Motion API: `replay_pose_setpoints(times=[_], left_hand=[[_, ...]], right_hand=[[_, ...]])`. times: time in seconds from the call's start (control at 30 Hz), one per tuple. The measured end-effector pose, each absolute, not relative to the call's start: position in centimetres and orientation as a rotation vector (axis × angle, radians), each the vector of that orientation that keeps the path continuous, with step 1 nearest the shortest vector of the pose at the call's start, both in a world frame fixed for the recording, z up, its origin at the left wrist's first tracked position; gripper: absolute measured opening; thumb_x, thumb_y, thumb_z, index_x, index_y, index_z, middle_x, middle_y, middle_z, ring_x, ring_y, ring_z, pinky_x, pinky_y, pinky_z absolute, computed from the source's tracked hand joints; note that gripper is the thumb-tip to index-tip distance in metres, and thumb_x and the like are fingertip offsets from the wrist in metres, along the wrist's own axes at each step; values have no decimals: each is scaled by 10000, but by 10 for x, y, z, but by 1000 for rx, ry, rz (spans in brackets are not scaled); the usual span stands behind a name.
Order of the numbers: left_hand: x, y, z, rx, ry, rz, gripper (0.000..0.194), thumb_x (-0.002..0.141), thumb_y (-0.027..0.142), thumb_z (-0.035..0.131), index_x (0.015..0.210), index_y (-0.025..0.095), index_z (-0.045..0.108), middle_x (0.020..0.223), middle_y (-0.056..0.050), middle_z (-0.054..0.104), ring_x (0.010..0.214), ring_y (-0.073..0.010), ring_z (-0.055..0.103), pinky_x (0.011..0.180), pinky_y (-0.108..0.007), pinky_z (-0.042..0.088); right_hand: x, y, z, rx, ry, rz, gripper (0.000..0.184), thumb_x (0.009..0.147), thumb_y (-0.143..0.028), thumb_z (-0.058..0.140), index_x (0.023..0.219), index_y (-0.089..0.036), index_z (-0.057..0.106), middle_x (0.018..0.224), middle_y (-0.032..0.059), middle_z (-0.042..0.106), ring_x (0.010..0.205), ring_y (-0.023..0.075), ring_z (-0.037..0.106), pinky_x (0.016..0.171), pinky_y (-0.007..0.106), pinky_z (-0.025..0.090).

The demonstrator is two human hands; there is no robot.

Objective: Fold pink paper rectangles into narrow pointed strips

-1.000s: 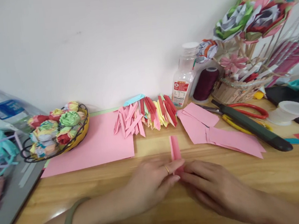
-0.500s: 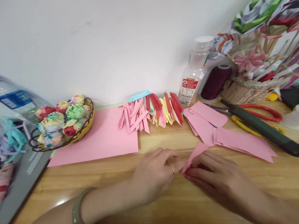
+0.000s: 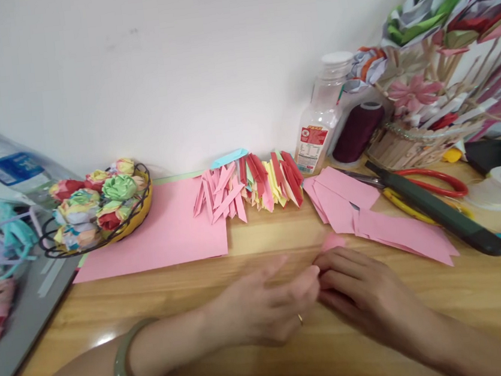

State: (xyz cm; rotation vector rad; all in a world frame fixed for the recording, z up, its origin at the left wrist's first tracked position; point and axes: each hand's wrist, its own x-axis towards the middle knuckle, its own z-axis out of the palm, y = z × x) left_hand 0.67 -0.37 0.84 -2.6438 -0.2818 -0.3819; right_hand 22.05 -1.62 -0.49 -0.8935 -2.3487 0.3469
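Note:
My right hand [image 3: 361, 284] is closed on a pink strip of paper [image 3: 332, 241], whose upper end sticks out above the fingers. The rest of that strip is hidden behind the knuckles. Just left of it, my left hand [image 3: 268, 306] is slightly blurred, its fingers apart and their tips close to the right fingertips. It wears a ring, and a green bangle [image 3: 124, 362] circles the wrist. Beyond the hands lie cut pink paper pieces [image 3: 400, 234] and a row of folded paper strips [image 3: 250, 185] in pink, red and yellow.
Pink sheets [image 3: 183, 232] lie under a basket [image 3: 138, 216] of paper flowers. A water bottle [image 3: 8, 167] leans at left. Behind the pieces stand a clear bottle [image 3: 314, 135] and a purple thread spool [image 3: 357, 133]. Scissors [image 3: 449, 180] and a dark green cutter [image 3: 443, 211] lie at right.
My left hand has drawn back from the strip's edge and turned, its fingers rising. The strip has sunk lower behind my right hand, and less of it shows. The view has shifted slightly.

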Motion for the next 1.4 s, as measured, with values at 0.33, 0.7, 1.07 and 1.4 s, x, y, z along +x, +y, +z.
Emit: replay_pose_setpoints(times=[0.33,0.7,1.07,1.4], left_hand=[[7,-2,-2,-2764,-468,-562,181,890,112,438,911,105,617,952,-83,661,1005,-200,564,1014,-479,363],[5,-6,-6,-2947,-538,-531,140,881,108,465,870,100,603,889,-65,622,837,-181,575,691,-287,520],[7,-12,-7,-2960,-592,-484,175,874,89,416,847,108,588,846,-70,599,749,-174,557,548,-265,470],[13,-18,-20,-3053,-925,-469,159,950,212,386,965,163,537,843,-28,579,781,-137,556,696,-254,455]], right_hand=[[229,-12,-6,-815,-2441,477,81,861,-156,531,876,-178,607,938,61,650,883,174,583,737,317,502],[222,-17,-7,-1040,-2246,550,117,844,-131,513,809,-192,606,900,58,621,854,165,571,709,303,495],[215,-16,-9,-1155,-2179,483,127,814,-134,532,713,-191,583,840,46,616,799,161,574,657,283,484],[213,-16,-9,-1143,-2179,446,119,805,-132,541,707,-195,565,826,38,609,776,153,570,648,273,475]])
